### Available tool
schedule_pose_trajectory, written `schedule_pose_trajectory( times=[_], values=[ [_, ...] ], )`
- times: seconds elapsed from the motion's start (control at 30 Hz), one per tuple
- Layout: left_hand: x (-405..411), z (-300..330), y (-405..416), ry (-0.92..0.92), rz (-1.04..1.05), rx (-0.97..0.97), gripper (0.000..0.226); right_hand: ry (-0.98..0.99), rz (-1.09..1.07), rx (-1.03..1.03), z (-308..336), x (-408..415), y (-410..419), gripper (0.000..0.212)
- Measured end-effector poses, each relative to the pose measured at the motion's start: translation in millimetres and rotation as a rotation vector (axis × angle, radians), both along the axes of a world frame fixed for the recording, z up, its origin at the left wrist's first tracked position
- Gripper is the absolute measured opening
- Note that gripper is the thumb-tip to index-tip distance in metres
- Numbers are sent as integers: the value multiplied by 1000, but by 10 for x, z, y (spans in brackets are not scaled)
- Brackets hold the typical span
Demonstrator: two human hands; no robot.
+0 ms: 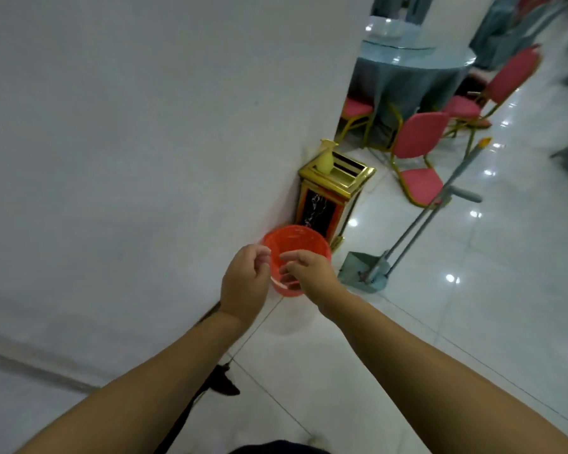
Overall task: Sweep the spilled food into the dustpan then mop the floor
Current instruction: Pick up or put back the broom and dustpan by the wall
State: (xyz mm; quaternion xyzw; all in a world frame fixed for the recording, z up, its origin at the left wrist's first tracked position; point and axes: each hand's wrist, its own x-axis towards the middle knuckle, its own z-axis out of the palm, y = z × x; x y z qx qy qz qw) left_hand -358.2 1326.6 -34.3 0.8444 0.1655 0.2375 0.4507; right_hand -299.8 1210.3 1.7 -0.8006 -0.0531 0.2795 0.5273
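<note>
Both forearms reach out over the red bucket (pixel 295 257); left hand (pixel 243 283) and right hand (pixel 309 268) hover half-curled, holding nothing, likely about to lift it for mopping; right of the bucket, the dustpan (pixel 363 271) stands parked, sweeping seemingly finished.

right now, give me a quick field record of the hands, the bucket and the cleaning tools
left hand: over the near rim of the bucket, fingers curled, grip unclear
right hand: over the bucket, fingers loosely curled
bucket: red, on the floor against the white wall
dustpan: grey, on the floor right of the bucket, long handle upright
bin: gold and black, behind the bucket
</note>
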Motion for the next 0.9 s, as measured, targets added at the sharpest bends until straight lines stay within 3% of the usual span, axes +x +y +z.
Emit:
schedule_pose_trajectory(
  times=[0.2, 0.37, 0.67, 0.9],
  values=[
    [779, 65, -1394, -22, -212, -63, 19, 5, -257, -41, -13, 588, -1599, 26],
    [1215, 85, -2133, 73, -330, -64, 14, 52, -413, 2, -2, 882, -2481, 25],
    [2049, 80, -2769, 151, -454, -34, 16, 102, -537, 39, -109, 1443, -3139, 22],
    [3014, -2, -3136, 157, -502, -75, 14, 82, -584, -11, -186, 2343, -3482, 25]
  ],
)
